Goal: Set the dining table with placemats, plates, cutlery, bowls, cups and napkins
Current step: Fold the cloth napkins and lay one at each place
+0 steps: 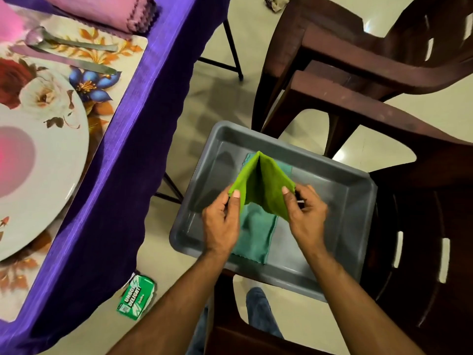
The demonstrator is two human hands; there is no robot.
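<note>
A bright green napkin (pixel 261 185) hangs folded like a tent above a grey plastic tub (pixel 358 201). My left hand (pixel 222 221) pinches its left corner and my right hand (pixel 307 216) pinches its right corner. A teal napkin (pixel 256 239) lies flat in the tub beneath. On the table at left, a floral placemat (pixel 120 80) carries a white flowered plate (pixel 43 149), a spoon (pixel 66 43) and a knife (pixel 84 65). A folded pink napkin (pixel 110 14) lies at the placemat's far end.
The table wears a purple cloth (pixel 133 160) that hangs over its edge. The tub sits on a dark brown plastic chair (pixel 422 226); a second brown chair (pixel 358 60) stands behind. A green packet (pixel 135 301) lies on the tiled floor.
</note>
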